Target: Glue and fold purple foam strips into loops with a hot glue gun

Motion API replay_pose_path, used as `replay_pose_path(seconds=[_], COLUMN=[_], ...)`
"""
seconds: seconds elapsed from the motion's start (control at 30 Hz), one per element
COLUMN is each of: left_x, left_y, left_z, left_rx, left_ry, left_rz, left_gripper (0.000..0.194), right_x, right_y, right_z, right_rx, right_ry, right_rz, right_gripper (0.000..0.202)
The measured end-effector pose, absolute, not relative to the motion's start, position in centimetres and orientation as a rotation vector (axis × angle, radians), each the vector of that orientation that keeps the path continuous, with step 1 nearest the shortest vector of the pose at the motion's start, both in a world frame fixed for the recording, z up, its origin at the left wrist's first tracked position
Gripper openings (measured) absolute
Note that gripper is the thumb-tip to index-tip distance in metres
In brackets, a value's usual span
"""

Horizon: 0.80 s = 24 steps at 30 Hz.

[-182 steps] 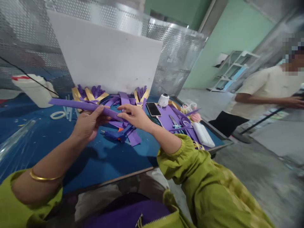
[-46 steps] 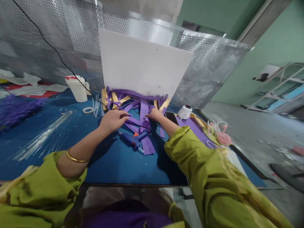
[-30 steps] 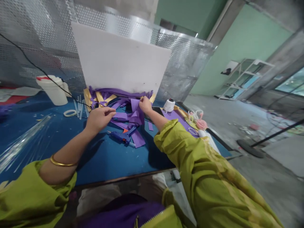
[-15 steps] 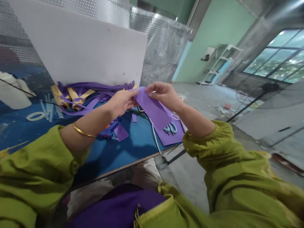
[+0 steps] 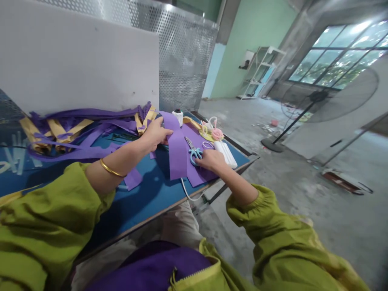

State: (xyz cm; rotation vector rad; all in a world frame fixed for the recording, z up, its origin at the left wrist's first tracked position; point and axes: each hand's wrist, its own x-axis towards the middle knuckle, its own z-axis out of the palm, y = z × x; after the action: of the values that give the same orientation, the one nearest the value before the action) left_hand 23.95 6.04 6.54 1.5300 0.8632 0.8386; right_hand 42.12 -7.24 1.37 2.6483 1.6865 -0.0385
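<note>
My left hand (image 5: 157, 132) pinches a wide purple strip (image 5: 178, 151) near its upper end, and the strip hangs down in front of the fingers. To the right, my right hand (image 5: 211, 159) has its fingers closed on the handles of light-blue scissors (image 5: 195, 153). The scissors' blades point up and to the left over a purple sheet (image 5: 197, 176) on the blue table (image 5: 151, 192).
Purple ribbons with gold pieces (image 5: 71, 131) lie along a white board (image 5: 79, 60). Clear sticks (image 5: 18, 153) are at the far left. Behind the right hand are a white pack (image 5: 226, 154), a pink flower (image 5: 217, 134) and a white bottle (image 5: 178, 117). A fan (image 5: 319, 95) stands beyond.
My right hand has let go of the purple strip, moved down and right, and taken hold of the scissors. The strip now hangs from my left hand alone. The view has shifted right.
</note>
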Motion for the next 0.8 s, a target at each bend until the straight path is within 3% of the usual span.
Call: replay_pose_path(seconds=[0.33, 0.47, 0.63, 0.8], left_x=[27.1, 30.5, 34.1, 34.3], left_y=[4.4, 4.5, 5.7, 7.1], left_z=[8.1, 8.6, 5.0, 0.7], left_rx=[1.566, 1.522, 1.397, 1.457], left_ry=[0.694, 0.566, 0.845, 0.967], left_rz=[0.788, 0.844, 0.631, 0.452], left_gripper=[0.039, 0.046, 0.048, 0.039], right_x=[45.2, 47.4, 47.7, 45.8], right_y=[-8.1, -11.7, -14.4, -13.5], right_z=[3.3, 5.0, 7.0, 6.2], right_rx=[2.890, 3.231, 3.527, 3.310], right_ry=[1.783, 1.752, 1.564, 1.749], right_rz=[-0.362, -0.264, 0.206, 0.019], right_gripper=[0.032, 0.031, 0.026, 0.025])
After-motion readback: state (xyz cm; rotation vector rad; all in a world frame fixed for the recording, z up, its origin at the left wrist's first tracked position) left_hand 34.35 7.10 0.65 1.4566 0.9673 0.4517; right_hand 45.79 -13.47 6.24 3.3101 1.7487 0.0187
